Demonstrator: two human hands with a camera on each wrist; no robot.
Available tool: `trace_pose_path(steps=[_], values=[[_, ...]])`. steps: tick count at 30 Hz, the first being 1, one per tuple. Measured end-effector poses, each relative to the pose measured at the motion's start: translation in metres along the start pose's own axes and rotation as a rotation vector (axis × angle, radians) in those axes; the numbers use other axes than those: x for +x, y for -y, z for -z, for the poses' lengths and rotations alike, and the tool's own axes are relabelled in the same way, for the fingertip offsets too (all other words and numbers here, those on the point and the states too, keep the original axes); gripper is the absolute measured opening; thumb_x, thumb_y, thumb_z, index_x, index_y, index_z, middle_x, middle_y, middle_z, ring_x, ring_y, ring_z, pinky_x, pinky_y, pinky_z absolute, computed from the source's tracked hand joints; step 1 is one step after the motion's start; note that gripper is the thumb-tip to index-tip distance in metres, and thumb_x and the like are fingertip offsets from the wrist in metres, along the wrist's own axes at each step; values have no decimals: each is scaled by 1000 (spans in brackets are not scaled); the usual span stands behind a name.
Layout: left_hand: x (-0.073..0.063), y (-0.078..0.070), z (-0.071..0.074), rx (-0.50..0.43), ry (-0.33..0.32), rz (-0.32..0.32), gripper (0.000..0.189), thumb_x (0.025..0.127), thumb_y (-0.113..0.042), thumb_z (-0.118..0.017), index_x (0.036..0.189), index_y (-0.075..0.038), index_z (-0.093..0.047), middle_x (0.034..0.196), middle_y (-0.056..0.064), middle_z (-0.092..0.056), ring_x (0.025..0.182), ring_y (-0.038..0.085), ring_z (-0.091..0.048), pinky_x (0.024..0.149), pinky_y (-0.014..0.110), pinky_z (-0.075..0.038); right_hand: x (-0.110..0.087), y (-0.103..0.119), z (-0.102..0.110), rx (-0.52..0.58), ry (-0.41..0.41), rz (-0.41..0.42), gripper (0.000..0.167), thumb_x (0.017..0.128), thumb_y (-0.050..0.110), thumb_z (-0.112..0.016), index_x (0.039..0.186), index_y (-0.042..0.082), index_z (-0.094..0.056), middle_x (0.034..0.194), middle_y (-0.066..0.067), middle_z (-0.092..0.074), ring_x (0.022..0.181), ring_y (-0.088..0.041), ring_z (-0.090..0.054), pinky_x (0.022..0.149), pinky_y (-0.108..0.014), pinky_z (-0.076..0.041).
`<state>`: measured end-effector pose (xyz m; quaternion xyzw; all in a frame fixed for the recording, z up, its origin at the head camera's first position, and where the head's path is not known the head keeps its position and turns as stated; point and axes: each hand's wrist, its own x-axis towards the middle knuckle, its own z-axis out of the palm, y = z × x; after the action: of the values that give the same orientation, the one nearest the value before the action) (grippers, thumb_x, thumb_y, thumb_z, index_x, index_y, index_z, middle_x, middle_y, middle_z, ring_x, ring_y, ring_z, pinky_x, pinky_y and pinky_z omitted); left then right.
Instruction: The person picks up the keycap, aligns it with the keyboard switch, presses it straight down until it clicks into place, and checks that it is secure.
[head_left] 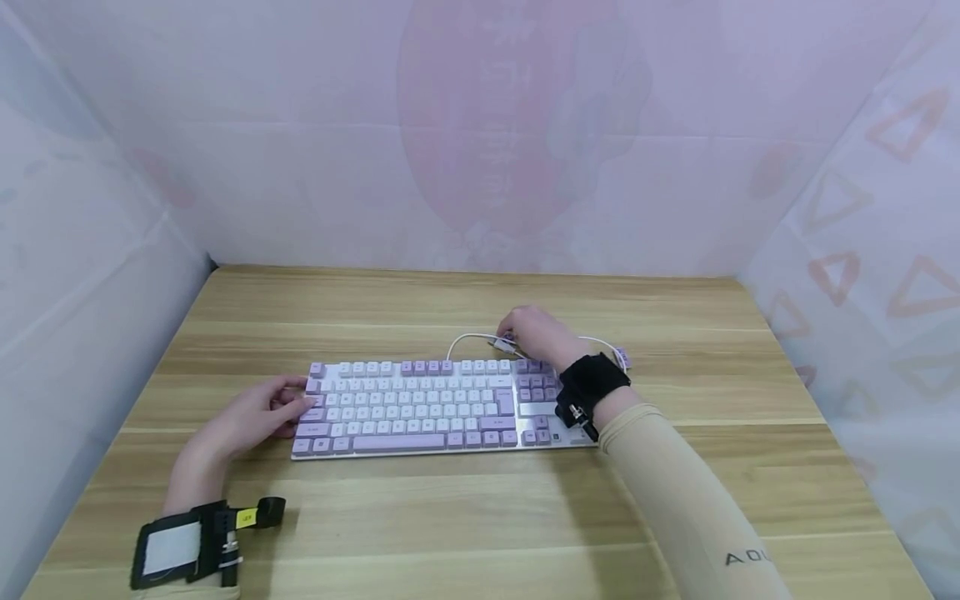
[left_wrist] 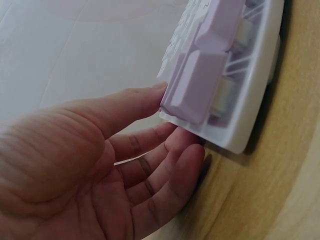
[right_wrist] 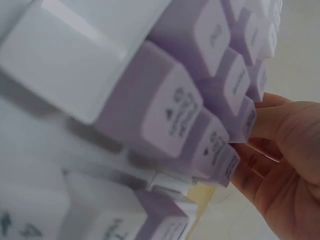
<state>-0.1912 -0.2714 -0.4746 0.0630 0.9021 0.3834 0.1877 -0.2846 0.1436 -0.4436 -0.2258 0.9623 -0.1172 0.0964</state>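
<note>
A white keyboard (head_left: pixel 420 412) with white and purple keycaps lies on the wooden table. At its left end, my left hand (head_left: pixel 251 414) grips the edge; in the left wrist view the thumb (left_wrist: pixel 145 100) presses the side of a purple key and the other fingers curl under the base. Behind the keyboard's back edge, my right hand (head_left: pixel 542 335) holds the white cable (head_left: pixel 468 336), with a plug (head_left: pixel 504 345) showing by its fingertips. Purple keys (right_wrist: pixel 170 120) hide the right fingertips in the right wrist view.
The wooden tabletop (head_left: pixel 420 525) extends around the keyboard. Pale printed cloth walls (head_left: pixel 315 167) stand at the back and both sides. A loop of the cable comes out right of the right hand, near the keyboard's back right corner.
</note>
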Motion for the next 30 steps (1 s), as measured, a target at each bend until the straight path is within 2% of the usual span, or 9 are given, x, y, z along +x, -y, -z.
trace_pose_path(steps=[4, 7, 11, 15, 17, 22, 26, 30], values=[[1, 0, 0, 3, -2, -3, 56, 102, -28, -57, 143, 6, -42, 117, 24, -62, 94, 21, -62, 72, 25, -58, 2, 1, -1, -24, -19, 12, 31, 95, -6, -52, 111, 7, -76, 118, -11, -73, 116, -27, -66, 104, -39, -50], [1, 0, 0, 6, -4, -3, 57, 102, -29, -57, 144, 6, -41, 118, 25, -62, 95, 21, -62, 72, 25, -58, 2, 2, -2, -32, -34, 0, 27, 94, -7, -54, 106, 5, -75, 110, -11, -74, 106, -25, -67, 98, -38, -53], [2, -1, 0, 11, -3, -5, 56, 102, -28, -57, 144, 7, -41, 118, 25, -62, 95, 21, -62, 72, 25, -58, 2, 0, -4, -16, -49, -41, 16, 93, -7, -55, 96, 4, -66, 94, -9, -67, 88, -23, -60, 83, -35, -51], [4, -1, 0, 19, 1, -7, 56, 102, -29, -57, 144, 6, -42, 118, 24, -63, 94, 21, -62, 73, 25, -57, 0, -4, -4, 17, -85, -76, 8, 92, -4, -59, 94, 5, -60, 90, -9, -63, 85, -23, -57, 78, -35, -48], [4, -1, 0, 19, 2, -6, 56, 102, -29, -57, 144, 5, -42, 118, 23, -62, 95, 21, -62, 73, 25, -57, -1, -6, -2, 47, -113, -88, 9, 92, -1, -61, 100, 4, -61, 94, -9, -66, 88, -24, -60, 81, -37, -50], [4, -1, 0, 15, 3, -5, 56, 102, -28, -57, 144, 6, -41, 119, 25, -62, 96, 22, -62, 73, 25, -58, -9, -10, 5, 186, -176, -109, 27, 91, 1, -66, 117, 2, -65, 105, -10, -69, 94, -24, -64, 85, -38, -53], [4, -1, 1, 16, 4, -5, 56, 102, -29, -56, 144, 6, -41, 120, 26, -61, 96, 22, -62, 73, 25, -58, -18, -9, 7, 298, -203, -113, 25, 89, 1, -69, 114, 2, -67, 105, -10, -68, 93, -23, -64, 84, -37, -54], [4, 0, 2, 22, 3, -6, 56, 102, -30, -56, 144, 6, -41, 120, 25, -61, 96, 22, -62, 73, 26, -58, -30, -3, 5, 364, -245, -98, 19, 87, 3, -73, 106, 4, -69, 102, -9, -69, 90, -21, -66, 81, -35, -56]])
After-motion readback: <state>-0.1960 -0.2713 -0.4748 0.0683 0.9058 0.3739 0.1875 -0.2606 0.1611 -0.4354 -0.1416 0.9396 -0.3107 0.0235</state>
